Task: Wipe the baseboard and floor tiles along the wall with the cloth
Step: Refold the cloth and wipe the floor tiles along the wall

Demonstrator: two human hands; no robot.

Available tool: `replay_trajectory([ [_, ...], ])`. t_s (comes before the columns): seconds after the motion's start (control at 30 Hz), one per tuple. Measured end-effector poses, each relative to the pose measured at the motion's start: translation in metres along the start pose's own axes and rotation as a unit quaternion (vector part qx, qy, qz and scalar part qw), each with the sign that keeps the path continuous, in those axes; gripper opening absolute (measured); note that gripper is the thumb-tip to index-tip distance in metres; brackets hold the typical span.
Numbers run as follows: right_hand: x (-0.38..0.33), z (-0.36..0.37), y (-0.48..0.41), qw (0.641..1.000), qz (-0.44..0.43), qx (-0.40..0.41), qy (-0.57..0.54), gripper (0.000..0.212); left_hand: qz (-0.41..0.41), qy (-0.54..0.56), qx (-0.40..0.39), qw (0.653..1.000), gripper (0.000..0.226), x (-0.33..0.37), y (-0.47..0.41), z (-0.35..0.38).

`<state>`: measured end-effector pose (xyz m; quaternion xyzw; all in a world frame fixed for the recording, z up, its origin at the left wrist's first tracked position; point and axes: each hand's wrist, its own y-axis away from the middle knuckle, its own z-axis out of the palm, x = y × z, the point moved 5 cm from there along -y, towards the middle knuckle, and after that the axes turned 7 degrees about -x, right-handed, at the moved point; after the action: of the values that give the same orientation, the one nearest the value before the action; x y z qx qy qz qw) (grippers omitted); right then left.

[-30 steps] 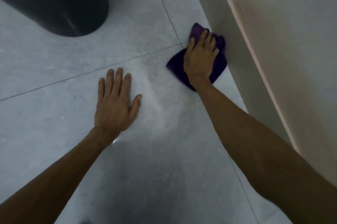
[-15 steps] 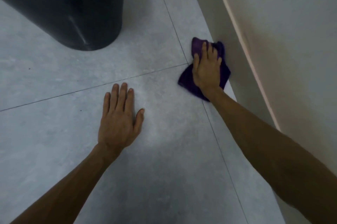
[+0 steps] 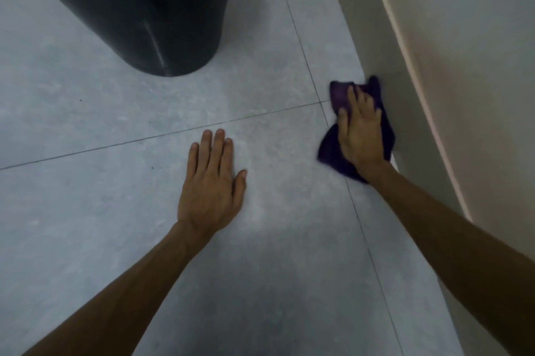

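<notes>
A purple cloth (image 3: 338, 95) lies crumpled on the grey floor tiles (image 3: 86, 210), pushed against the pale baseboard (image 3: 411, 112) at the right. My right hand (image 3: 360, 129) presses flat on the cloth, fingers pointing away from me along the wall's foot. The cloth's far corner rides up a little against the baseboard. My left hand (image 3: 211, 184) rests palm down on a tile, fingers spread slightly, holding nothing, well left of the cloth.
A large black bin (image 3: 139, 8) stands on the floor at the upper left, just beyond my left hand. Thin grout lines cross the tiles near the cloth. The cream wall (image 3: 477, 51) rises above the baseboard on the right.
My right hand and the cloth have stayed at the grout crossing by the baseboard, the cloth bunching under my palm. The view has shifted, showing more of the bin. My left hand stays planted.
</notes>
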<state>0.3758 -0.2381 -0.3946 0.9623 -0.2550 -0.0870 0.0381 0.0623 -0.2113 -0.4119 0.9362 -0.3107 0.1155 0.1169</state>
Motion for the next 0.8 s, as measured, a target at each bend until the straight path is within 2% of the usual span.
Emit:
replay_trajectory([
  [0.1,-0.045,-0.007,-0.067,0.999,0.032,0.007,0.017,0.056,0.013,0.005,0.002,1.000,0.064,0.008,0.003,0.004],
  [0.13,-0.069,-0.006,-0.081,1.000,0.018,0.009,0.023,0.057,0.021,0.006,0.007,1.000,0.063,0.011,-0.003,0.003],
  [0.2,-0.123,0.008,-0.078,0.997,-0.074,-0.005,0.024,0.058,0.015,0.012,0.010,1.000,0.060,0.006,-0.010,0.003],
  [0.27,-0.149,0.030,-0.025,0.983,-0.177,-0.033,0.021,0.057,-0.001,0.024,0.022,0.999,0.056,-0.005,-0.008,0.003],
  [0.37,-0.096,0.044,0.084,0.963,-0.258,-0.075,0.013,0.053,0.028,0.067,0.047,0.996,0.048,-0.001,-0.005,-0.004],
  [0.43,-0.049,0.029,0.093,0.971,-0.233,-0.061,0.006,0.053,0.074,0.081,0.057,0.992,0.047,0.004,0.001,-0.012],
  [0.47,-0.039,0.024,0.077,0.982,-0.180,-0.056,0.005,0.054,0.084,0.074,0.047,0.993,0.048,0.001,0.011,-0.014],
  [0.53,-0.057,0.020,0.039,0.997,-0.061,-0.038,0.020,0.057,0.070,0.050,0.024,0.996,0.054,-0.019,0.044,-0.016],
  [0.6,-0.108,0.022,0.011,0.999,-0.009,-0.034,0.028,0.058,0.032,0.033,0.014,0.999,0.059,-0.044,0.075,-0.021],
  [0.7,-0.200,0.031,0.004,0.996,-0.082,-0.027,0.014,0.056,-0.035,0.014,0.013,0.999,0.066,-0.080,0.095,-0.035],
  [0.8,-0.253,0.054,0.066,0.973,-0.229,-0.039,-0.007,0.055,-0.107,0.006,-0.021,0.994,0.072,-0.115,0.128,-0.033],
])
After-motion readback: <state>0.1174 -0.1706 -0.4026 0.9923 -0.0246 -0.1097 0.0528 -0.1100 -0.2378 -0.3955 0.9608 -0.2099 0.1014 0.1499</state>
